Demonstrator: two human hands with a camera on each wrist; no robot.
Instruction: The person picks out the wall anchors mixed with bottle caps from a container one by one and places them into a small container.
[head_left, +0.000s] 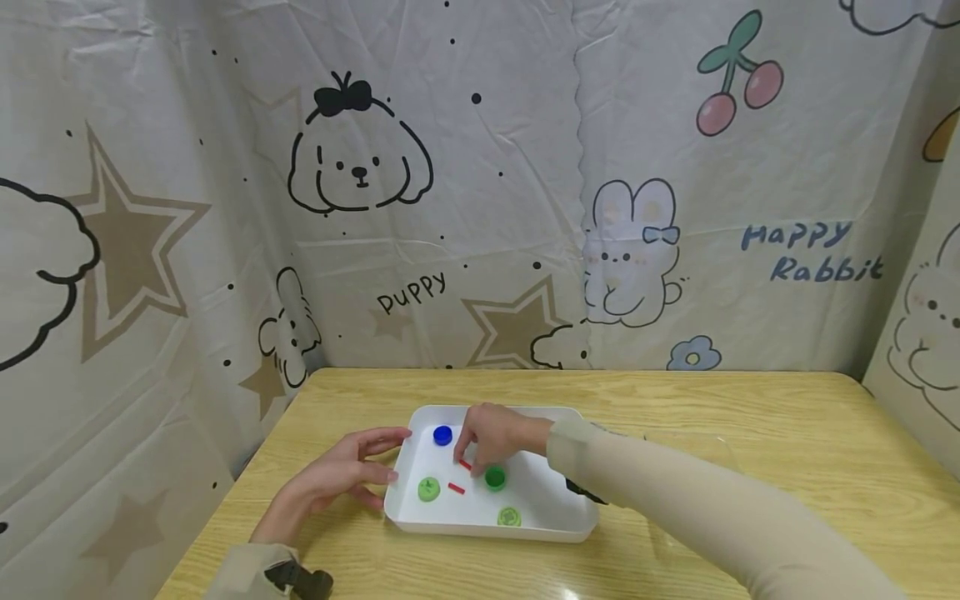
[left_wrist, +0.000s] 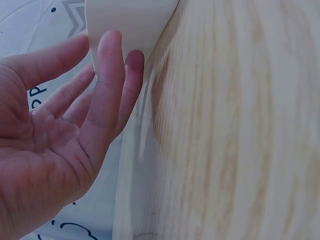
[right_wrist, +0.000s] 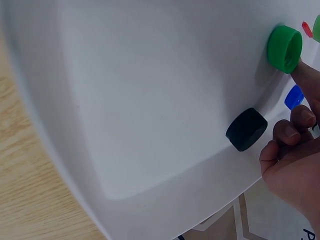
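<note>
A white tray [head_left: 555, 512] sits on the wooden table. My left hand [head_left: 348, 468] touches its left end; in the left wrist view the relaxed fingers rest against the white wall. My right hand [head_left: 491, 433] reaches down into the tray, thumb and index finger at the two ends of a short red stick [head_left: 466, 464]. A second red stick [head_left: 456, 488] lies just in front. Around them are a blue bottle cap [head_left: 442, 436], a green bottle cap [head_left: 495, 478] and two light green round pieces, one left [head_left: 429, 489], one front [head_left: 509, 517].
In the right wrist view a black cap [right_wrist: 246, 130] lies in the tray near the curled fingers. A clear, see-through item [head_left: 693, 450] lies on the table right of the tray, partly behind the right arm. A printed curtain [head_left: 487, 233] hangs behind the table.
</note>
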